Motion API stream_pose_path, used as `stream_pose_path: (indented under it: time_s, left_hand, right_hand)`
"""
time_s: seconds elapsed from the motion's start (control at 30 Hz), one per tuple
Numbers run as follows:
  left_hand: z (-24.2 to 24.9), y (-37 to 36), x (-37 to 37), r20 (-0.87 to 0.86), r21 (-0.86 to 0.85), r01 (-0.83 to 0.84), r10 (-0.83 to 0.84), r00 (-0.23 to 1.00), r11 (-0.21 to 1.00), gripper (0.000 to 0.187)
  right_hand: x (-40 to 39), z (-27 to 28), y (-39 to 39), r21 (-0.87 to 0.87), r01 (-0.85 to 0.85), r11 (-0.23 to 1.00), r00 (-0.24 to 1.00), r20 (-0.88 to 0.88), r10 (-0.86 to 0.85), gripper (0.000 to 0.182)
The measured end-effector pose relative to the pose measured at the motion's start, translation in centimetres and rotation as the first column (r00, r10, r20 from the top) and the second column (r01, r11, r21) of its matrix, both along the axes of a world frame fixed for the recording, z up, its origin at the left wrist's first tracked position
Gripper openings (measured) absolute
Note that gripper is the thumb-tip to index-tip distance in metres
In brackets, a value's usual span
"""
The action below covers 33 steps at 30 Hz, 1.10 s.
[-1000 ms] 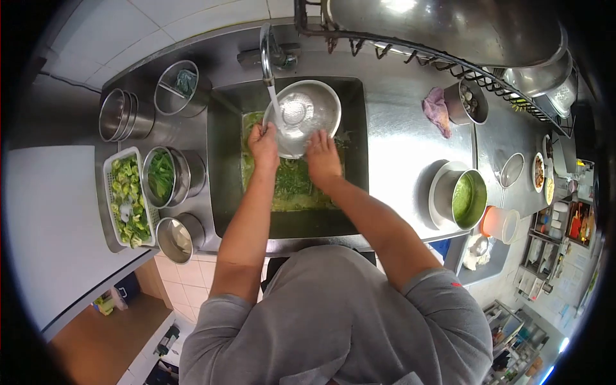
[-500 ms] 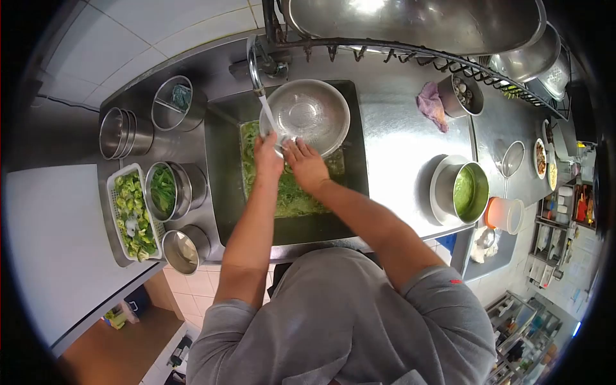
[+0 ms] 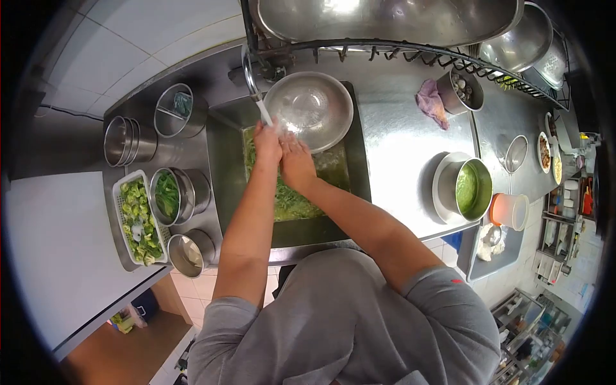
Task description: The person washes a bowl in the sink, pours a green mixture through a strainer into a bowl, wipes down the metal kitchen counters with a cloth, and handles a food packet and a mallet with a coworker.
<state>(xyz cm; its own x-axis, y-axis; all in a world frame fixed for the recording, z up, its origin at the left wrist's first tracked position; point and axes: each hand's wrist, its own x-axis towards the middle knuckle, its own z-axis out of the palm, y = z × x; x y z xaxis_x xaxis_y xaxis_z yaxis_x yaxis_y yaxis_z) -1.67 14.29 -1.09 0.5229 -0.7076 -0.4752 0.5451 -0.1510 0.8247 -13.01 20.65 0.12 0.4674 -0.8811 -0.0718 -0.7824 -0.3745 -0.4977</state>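
Note:
A round metal bowl (image 3: 314, 106) is tilted over the back of the sink (image 3: 234, 224), its inside facing me. My left hand (image 3: 267, 144) is closed at the bowl's near left rim, right under the water from the tap (image 3: 251, 74); some of its fingertips are hidden. Close beside it, my right hand (image 3: 296, 160) lies with fingers stretched out against the bowl's near edge. Below both hands, cut green leaves (image 3: 292, 199) float in the water in the sink.
Left of the sink stand a basket of green vegetable pieces (image 3: 138, 218), a pot of greens (image 3: 167, 196) and stacked metal pots (image 3: 125, 141). On the right counter are a pot of green liquid (image 3: 471, 189), a pink cloth (image 3: 431, 102) and a strainer (image 3: 516, 154). A black rack (image 3: 410, 48) overhangs the back.
The bowl has shifted slightly toward the back of the sink. My right hand has moved left, closer to my left hand and the running water.

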Motion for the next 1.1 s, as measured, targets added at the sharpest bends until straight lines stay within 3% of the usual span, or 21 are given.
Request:
stream_pose_path:
  time_s: [0.03, 0.07, 0.17, 0.2, 0.27, 0.3, 0.33, 0.4, 0.47, 0.5, 0.53, 0.6, 0.67, 0.73, 0.77, 0.87, 0.9, 0.93, 1.0, 1.07, 1.1]
  left_hand:
    - [0.3, 0.2, 0.6, 0.0, 0.007, 0.004, -0.004, 1.0, 1.0, 0.032]
    - [-0.3, 1.0, 2.1, -0.056, -0.061, 0.046, -0.049, 0.997, 0.997, 0.034]
    - [-0.9, 1.6, 3.5, -0.093, -0.163, 0.034, -0.05, 0.994, 0.986, 0.029]
    - [-1.5, 2.1, 3.4, -0.079, -0.169, 0.023, -0.037, 0.996, 0.985, 0.022]
    - [-1.8, 1.8, 0.9, -0.06, -0.161, -0.026, 0.017, 0.998, 0.987, 0.035]
    - [-1.2, 1.6, -1.2, -0.045, -0.061, -0.083, 0.08, 0.996, 0.995, 0.04]
    - [-0.6, 1.8, -2.6, -0.026, 0.048, -0.142, 0.143, 0.989, 0.989, 0.044]
    - [-3.9, 2.1, -1.6, -0.14, -0.039, -0.127, 0.12, 0.983, 0.991, 0.045]
    - [-6.5, 2.6, 2.7, -0.257, -0.249, 0.138, -0.203, 0.945, 0.959, 0.046]
    - [-2.7, 3.3, 3.7, -0.316, -0.104, 0.186, -0.21, 0.925, 0.977, 0.046]
    - [-1.7, 3.3, 4.9, -0.314, -0.105, 0.178, -0.202, 0.927, 0.978, 0.046]
    - [-1.6, 3.6, 6.9, -0.22, 0.055, 0.361, -0.342, 0.914, 0.931, 0.045]
    - [-3.0, 2.7, 5.7, -0.209, -0.046, 0.304, -0.307, 0.928, 0.952, 0.046]
    - [-3.9, 2.1, 2.8, -0.181, -0.095, 0.093, -0.109, 0.977, 0.991, 0.047]
    - [-4.3, 2.2, 1.0, -0.263, 0.01, 0.09, -0.085, 0.961, 0.996, 0.046]
    - [-1.9, 3.7, -1.1, -0.414, 0.015, 0.065, -0.053, 0.909, 0.998, 0.049]
    - [-2.0, 4.2, 0.5, -0.359, 0.053, 0.167, -0.137, 0.923, 0.985, 0.054]
    - [-2.0, 4.7, 2.3, -0.363, 0.059, 0.172, -0.14, 0.921, 0.983, 0.054]
    - [-2.5, 4.9, 5.8, -0.423, -0.058, 0.366, -0.355, 0.834, 0.929, 0.057]
    - [-3.3, 4.9, 6.1, -0.367, 0.032, 0.433, -0.393, 0.843, 0.901, 0.057]
    - [-3.1, 4.6, 4.8, -0.337, 0.037, 0.343, -0.311, 0.889, 0.939, 0.056]
  right_hand:
    - [-1.4, -0.3, -0.4, -0.038, -0.155, 0.987, 0.986, -0.07, 0.152, 0.07]
    - [-3.4, -1.0, -0.4, -0.023, -0.148, 0.989, 0.987, -0.067, 0.146, 0.07]
    - [-8.9, -1.8, -2.9, -0.249, -0.451, 0.857, 0.88, -0.287, 0.379, 0.069]
    - [-8.4, -1.8, -2.4, -0.245, -0.455, 0.856, 0.878, -0.284, 0.385, 0.069]
    - [-6.8, -1.7, -1.9, -0.29, -0.212, 0.933, 0.923, -0.372, 0.094, 0.071]
    - [-5.5, -1.7, -2.1, -0.302, -0.213, 0.929, 0.922, -0.378, 0.088, 0.071]
    - [-4.0, -1.9, -1.5, -0.284, -0.14, 0.948, 0.965, -0.252, 0.067, 0.068]
    - [-3.9, -1.8, -1.7, -0.256, -0.077, 0.964, 0.991, -0.123, 0.046, 0.065]
    - [-6.4, -1.4, -3.0, -0.342, -0.368, 0.865, 0.929, -0.172, 0.328, 0.059]
    - [-8.3, -1.6, -4.2, -0.366, -0.505, 0.782, 0.86, -0.142, 0.489, 0.058]
    - [-9.7, -1.3, -5.4, -0.368, -0.511, 0.777, 0.857, -0.141, 0.496, 0.058]
    - [-11.3, -0.2, -6.3, -0.373, -0.64, 0.672, 0.764, -0.396, 0.509, 0.053]
    - [-9.8, -0.3, -5.8, -0.38, -0.587, 0.715, 0.798, -0.419, 0.433, 0.053]
    - [-6.3, -2.5, -3.9, -0.337, -0.297, 0.893, 0.897, -0.42, 0.14, 0.055]
    - [-4.5, -1.5, -2.8, -0.276, -0.261, 0.925, 0.913, -0.383, 0.143, 0.057]
    - [-2.5, -1.7, -1.4, -0.214, -0.148, 0.965, 0.975, -0.198, 0.106, 0.057]
    - [-4.3, -1.3, -1.9, -0.216, -0.302, 0.929, 0.945, -0.196, 0.262, 0.056]
    - [-6.4, -0.7, -2.6, -0.209, -0.298, 0.931, 0.946, -0.198, 0.258, 0.056]
    - [-9.9, -0.3, -5.1, -0.133, -0.672, 0.728, 0.734, -0.247, 0.633, 0.056]
    - [-9.9, -0.4, -5.1, -0.125, -0.7, 0.703, 0.698, -0.326, 0.638, 0.056]
    - [-9.0, -0.6, -4.2, -0.205, -0.602, 0.772, 0.777, -0.373, 0.507, 0.056]
